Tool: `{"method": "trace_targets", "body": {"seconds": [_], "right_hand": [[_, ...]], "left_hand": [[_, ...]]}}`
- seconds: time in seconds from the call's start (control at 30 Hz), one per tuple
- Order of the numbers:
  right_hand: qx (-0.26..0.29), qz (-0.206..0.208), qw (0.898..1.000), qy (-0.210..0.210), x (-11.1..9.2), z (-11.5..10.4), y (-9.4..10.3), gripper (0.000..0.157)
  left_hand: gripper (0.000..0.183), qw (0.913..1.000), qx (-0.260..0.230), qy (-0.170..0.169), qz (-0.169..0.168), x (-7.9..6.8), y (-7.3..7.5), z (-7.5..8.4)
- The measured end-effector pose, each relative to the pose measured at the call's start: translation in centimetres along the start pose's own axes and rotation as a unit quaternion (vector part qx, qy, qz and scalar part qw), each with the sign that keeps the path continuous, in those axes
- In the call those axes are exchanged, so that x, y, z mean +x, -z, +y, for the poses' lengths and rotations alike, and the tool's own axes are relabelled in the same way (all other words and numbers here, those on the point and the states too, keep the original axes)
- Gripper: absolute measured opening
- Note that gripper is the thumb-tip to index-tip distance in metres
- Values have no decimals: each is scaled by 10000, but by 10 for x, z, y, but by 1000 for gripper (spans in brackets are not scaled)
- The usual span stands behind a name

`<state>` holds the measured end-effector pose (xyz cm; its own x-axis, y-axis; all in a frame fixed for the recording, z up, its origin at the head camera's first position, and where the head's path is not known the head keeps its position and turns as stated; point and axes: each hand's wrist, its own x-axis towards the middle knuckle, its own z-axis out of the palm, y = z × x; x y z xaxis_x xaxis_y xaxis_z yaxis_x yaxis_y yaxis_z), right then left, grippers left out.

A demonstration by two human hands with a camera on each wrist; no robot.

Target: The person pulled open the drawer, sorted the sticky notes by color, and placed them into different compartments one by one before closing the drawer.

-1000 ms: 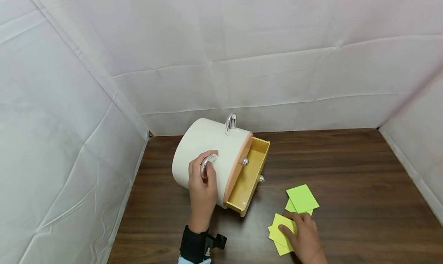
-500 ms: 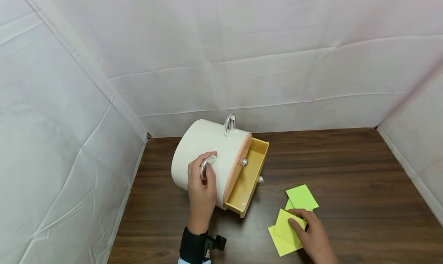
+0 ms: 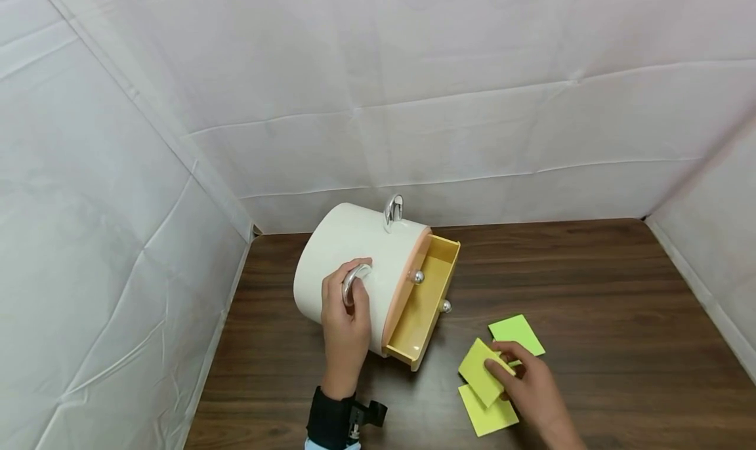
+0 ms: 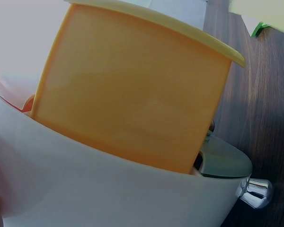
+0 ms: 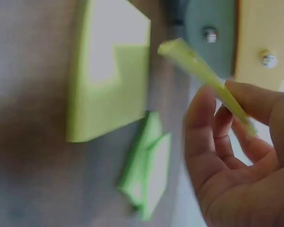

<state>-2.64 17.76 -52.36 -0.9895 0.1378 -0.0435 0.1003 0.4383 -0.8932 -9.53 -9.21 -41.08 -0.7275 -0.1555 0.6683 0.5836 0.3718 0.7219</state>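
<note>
My left hand (image 3: 344, 338) grips a silver handle (image 3: 347, 291) on the side of a white, drum-shaped drawer box (image 3: 331, 246). Its yellow drawer (image 3: 420, 309) is pulled out, and the inside that shows is bare. In the left wrist view the drawer's wall (image 4: 132, 85) juts past the white rim. My right hand (image 3: 534, 388) pinches a yellow sticky note pad (image 3: 480, 370) between thumb and fingers, tilted above the table. Below it lies another yellow pad (image 3: 489, 416). Beyond the right hand are green sticky note pads (image 3: 518, 332), stacked askew in the right wrist view.
A second silver handle (image 3: 394, 208) stands on the box's far side. Silver knobs (image 3: 446, 306) stick out at its front. The dark wooden table (image 3: 620, 319) ends at white cloth walls (image 3: 472, 128) behind and on both sides.
The right hand has lifted the upper yellow pad off the lower one and tilted it, moving slightly away from the table's near edge. The left hand and drawer box stay put.
</note>
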Motion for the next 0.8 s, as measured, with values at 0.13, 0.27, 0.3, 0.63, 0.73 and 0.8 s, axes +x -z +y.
{"method": "trace_targets", "body": {"seconds": [0.13, 0.27, 0.3, 0.63, 0.73, 0.8], "right_hand": [[486, -47, 9988, 10, 14, -29, 9, 34], [725, 91, 9970, 274, 27, -60, 17, 35], [775, 131, 9964, 313, 29, -67, 19, 35], [760, 667, 9926, 669, 48, -110, 23, 33], [854, 708, 9918, 639, 44, -129, 26, 34], [881, 719, 9916, 617, 41, -141, 28, 34]], "left_hand": [[31, 10000, -25, -20, 12, 0, 1, -1], [31, 10000, -5, -11, -4, 0, 1, -2], [31, 10000, -4, -10, -6, 0, 1, -2], [32, 10000, 2, -22, -26, 0, 1, -2], [32, 10000, 5, -32, -21, 0, 1, -2], [32, 10000, 7, -56, -8, 1, 1, -2]]}}
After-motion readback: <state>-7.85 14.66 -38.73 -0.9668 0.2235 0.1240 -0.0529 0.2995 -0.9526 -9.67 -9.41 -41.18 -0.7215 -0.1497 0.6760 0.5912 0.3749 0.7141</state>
